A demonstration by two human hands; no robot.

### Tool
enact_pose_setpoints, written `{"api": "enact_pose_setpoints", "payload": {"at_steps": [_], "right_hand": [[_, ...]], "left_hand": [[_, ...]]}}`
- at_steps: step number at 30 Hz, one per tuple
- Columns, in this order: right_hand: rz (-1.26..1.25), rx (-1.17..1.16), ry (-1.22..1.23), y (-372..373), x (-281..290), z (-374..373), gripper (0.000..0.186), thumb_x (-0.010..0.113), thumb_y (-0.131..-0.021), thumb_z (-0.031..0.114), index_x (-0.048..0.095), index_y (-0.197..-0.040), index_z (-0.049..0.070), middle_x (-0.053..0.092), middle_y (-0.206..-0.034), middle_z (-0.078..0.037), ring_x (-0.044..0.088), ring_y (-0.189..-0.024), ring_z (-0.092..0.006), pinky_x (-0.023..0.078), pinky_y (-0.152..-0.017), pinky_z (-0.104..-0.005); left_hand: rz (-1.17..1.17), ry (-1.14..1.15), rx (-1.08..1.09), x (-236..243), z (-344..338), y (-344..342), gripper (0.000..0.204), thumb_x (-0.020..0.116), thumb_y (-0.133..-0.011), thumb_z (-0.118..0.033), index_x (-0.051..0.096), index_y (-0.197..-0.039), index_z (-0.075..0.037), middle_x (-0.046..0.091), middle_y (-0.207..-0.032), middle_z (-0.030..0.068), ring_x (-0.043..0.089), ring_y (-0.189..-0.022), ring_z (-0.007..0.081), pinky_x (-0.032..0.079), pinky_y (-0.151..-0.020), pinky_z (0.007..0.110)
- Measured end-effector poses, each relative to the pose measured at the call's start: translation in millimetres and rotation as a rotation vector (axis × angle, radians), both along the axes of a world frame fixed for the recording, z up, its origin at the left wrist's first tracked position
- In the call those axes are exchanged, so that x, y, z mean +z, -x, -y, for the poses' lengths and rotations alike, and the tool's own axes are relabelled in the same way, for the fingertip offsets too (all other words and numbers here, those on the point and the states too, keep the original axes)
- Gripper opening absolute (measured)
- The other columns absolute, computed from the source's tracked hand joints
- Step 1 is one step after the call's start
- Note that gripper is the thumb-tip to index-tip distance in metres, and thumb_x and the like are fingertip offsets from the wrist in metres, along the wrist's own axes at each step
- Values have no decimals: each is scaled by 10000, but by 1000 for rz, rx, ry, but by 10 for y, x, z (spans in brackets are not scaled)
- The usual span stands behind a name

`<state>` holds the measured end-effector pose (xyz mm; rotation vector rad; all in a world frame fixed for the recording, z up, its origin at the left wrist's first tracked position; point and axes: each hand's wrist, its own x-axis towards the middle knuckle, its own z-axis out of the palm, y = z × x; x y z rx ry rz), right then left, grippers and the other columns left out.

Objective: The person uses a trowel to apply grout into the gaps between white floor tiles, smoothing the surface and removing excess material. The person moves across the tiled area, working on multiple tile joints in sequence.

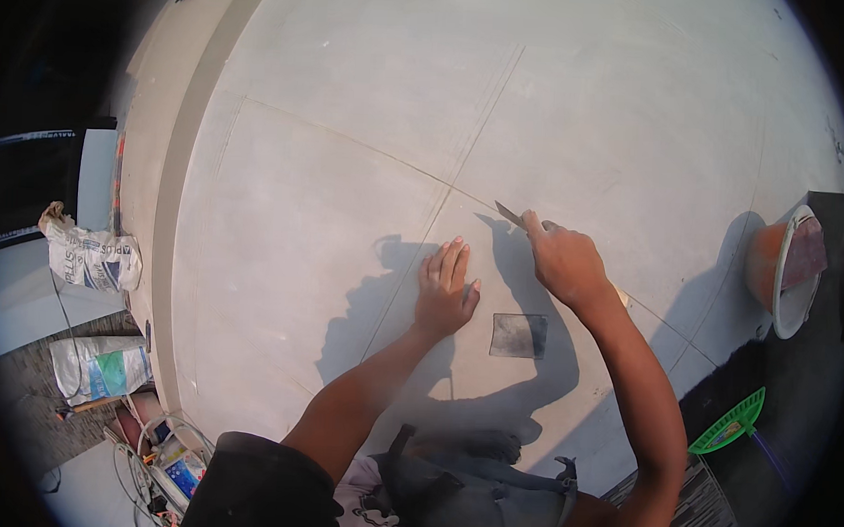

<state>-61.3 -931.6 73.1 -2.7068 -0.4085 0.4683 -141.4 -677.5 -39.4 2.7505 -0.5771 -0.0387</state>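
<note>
I am kneeling on the grey tiled floor [353, 119] and taking the dark square pad [519, 336] as my landmark, lying flat just ahead of my knees. To do this step well, I judge I should be keeping the blade low and following the joint line [389, 158] steadily, pressing without wandering onto the tile faces. Just left of the pad, my left hand [444, 288] is resting palm down, its 4 fingers [450, 260] stretched out straight and close together, gripping nothing, only bracing against the floor. Just beyond the pad, my right hand [563, 260] is curled tightly around the handle of a thin scraper blade [510, 214], forefinger laid along it, its tip touching the joint line. Far right of the pad, an orange bucket [780, 270] is standing. Far left of the pad, 2 sacks [97, 259] are lying off the tiles.
</note>
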Motion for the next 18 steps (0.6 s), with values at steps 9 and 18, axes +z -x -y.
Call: {"api": "enact_pose_setpoints", "payload": {"at_steps": [9,18], "right_hand": [[12,64,-35,-728,-490,-665,414,574,-956,77,515,-1361,16,734,-929,-198,752,-818,-381,605,-695,-480],[5,129,61,-750,-506,-685,519,537,-987,103,509,-1499,24,746,-926,-178,757,-804,-336,602,-688,-449]], "left_hand": [[-23,-6,3,4,-26,-105,773,721,-915,-291,434,-1576,-13,406,-1658,179,383,-1506,373,304,-1206,594],[-5,29,27,-56,-25,-72,740,734,-910,-297,489,-1554,-26,430,-1646,170,400,-1499,358,319,-1204,600]]}}
